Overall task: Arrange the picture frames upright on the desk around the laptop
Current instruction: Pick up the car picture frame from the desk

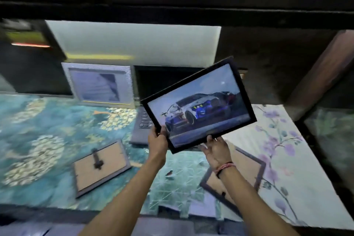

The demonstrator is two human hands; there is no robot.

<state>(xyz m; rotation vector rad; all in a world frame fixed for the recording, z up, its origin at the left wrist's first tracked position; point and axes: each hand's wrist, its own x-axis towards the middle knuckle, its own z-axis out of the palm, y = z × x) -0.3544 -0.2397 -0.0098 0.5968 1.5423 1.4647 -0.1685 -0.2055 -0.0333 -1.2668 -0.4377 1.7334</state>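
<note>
both hands (188, 144) gripping black car frame (199, 104)

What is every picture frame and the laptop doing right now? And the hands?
Car picture frame: held up, tilted.
Silver frame: standing upright.
Left face-down frame: lying flat.
Right face-down frame: lying flat.
Laptop: open.
Left hand: gripping car frame.
Right hand: gripping car frame.

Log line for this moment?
both hands: left hand, right hand | hold car-photo frame tilted above laptop | not placed
</note>
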